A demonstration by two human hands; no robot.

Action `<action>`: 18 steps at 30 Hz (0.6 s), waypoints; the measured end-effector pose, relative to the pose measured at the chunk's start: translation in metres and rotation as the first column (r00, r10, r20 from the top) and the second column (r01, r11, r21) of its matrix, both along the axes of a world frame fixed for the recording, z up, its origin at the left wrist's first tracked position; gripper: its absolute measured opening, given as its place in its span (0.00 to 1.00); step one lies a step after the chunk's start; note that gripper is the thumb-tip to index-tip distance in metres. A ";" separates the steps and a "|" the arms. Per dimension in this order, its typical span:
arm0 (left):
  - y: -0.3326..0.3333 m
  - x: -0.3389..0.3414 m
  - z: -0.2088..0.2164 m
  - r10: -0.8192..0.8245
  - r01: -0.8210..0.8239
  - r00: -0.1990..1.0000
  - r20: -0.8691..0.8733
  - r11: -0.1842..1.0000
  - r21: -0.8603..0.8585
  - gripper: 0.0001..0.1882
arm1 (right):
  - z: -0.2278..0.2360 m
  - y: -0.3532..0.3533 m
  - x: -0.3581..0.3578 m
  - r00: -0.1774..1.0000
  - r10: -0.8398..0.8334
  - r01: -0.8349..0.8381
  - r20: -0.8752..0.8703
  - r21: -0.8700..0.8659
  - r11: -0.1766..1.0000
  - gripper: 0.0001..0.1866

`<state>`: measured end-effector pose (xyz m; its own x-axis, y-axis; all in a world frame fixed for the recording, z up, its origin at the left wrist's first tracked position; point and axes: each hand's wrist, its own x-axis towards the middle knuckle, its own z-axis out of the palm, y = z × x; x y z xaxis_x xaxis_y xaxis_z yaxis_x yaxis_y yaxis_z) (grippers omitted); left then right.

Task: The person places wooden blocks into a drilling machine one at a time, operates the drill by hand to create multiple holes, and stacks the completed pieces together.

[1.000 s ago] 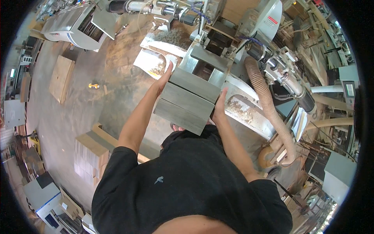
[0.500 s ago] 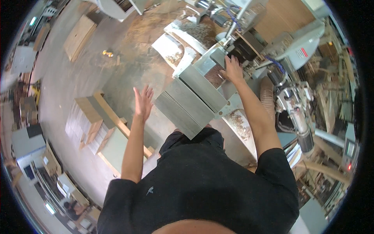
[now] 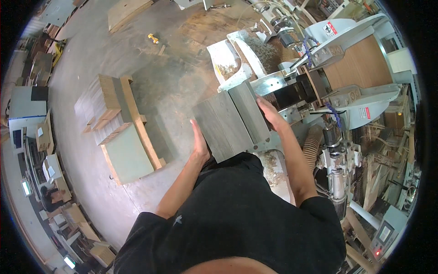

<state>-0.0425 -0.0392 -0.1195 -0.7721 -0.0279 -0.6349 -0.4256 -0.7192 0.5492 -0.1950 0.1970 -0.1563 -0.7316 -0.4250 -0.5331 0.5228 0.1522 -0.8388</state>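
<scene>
Between left hand (image 3: pixel 200 144) and right hand (image 3: pixel 272 115) lie grey boards (image 3: pixel 226 125), fingers (image 3: pixel 261 102) partly hidden, grip unclear.

Left hand (image 3: pixel 200 145): fingers extended along the left edge of the grey wood-grain boards (image 3: pixel 223 123).
Right hand (image 3: pixel 271 114): at the boards' right edge.
Woodworking machine (image 3: pixel 381 99): white-framed, far right.
Corrugated hose (image 3: pixel 312 144): tan, right of the boards.
Wooden pallet (image 3: pixel 138 118): left, on the concrete floor (image 3: pixel 173 68), bearing stacked panels (image 3: pixel 102 96).
Control panel (image 3: pixel 392 226): near right, red light (image 3: pixel 377 252) lit.

Palm of the left hand (image 3: pixel 200 145), facing grey boards (image 3: pixel 223 123), is hidden; top edge crops a wooden panel (image 3: pixel 129 13)
</scene>
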 end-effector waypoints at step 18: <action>-0.001 0.013 -0.011 0.041 -0.040 0.998 0.043 0.999 -0.033 0.57 | 0.054 0.055 -0.016 0.991 -0.112 0.131 0.069 -0.443 0.887 0.45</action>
<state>-0.0299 -0.0398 -0.1309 -0.7415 -0.0792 -0.6662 -0.4207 -0.7186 0.5537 -0.2109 0.2525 -0.1020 -0.7750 -0.5338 -0.3383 0.5476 -0.2999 -0.7812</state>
